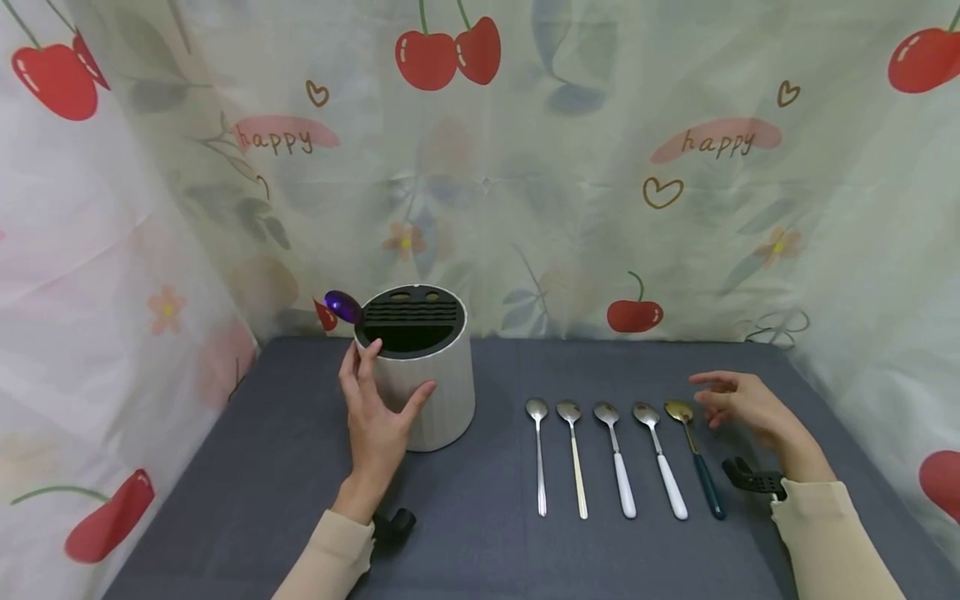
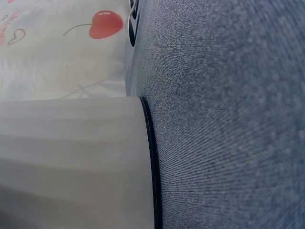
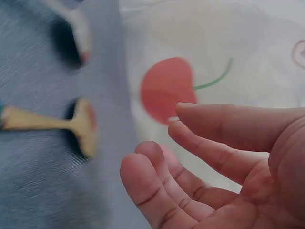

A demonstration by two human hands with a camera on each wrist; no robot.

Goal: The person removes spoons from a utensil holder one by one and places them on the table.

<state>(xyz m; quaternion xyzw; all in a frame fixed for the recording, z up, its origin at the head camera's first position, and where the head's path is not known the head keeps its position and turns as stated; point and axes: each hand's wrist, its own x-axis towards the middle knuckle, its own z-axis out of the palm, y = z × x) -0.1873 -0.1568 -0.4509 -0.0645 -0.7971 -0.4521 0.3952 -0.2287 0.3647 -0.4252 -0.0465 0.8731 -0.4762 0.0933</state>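
Observation:
My left hand (image 1: 375, 429) rests against the left and front side of a pale ribbed utensil holder (image 1: 442, 408), its fingers and thumb spread, with one fingertip at the black rim. A purple spoon (image 1: 342, 306) leans out over the holder's left edge, bowl up; its lower part is hidden. My right hand (image 1: 746, 408) hovers just right of a gold spoon (image 1: 679, 411) with a dark green handle, its fingers loosely bent around nothing. In the right wrist view, the gold spoon (image 3: 83, 126) lies apart from the fingertips (image 3: 138, 174).
Left of the gold spoon, several silver spoons lie in a row, bowls away from me: two white-handled spoons (image 1: 622, 487), a cream-handled spoon (image 1: 577, 475) and an all-silver spoon (image 1: 540, 467). A grey cloth (image 1: 262, 500) covers the table. Cherry-print curtains (image 1: 525, 208) hang around it.

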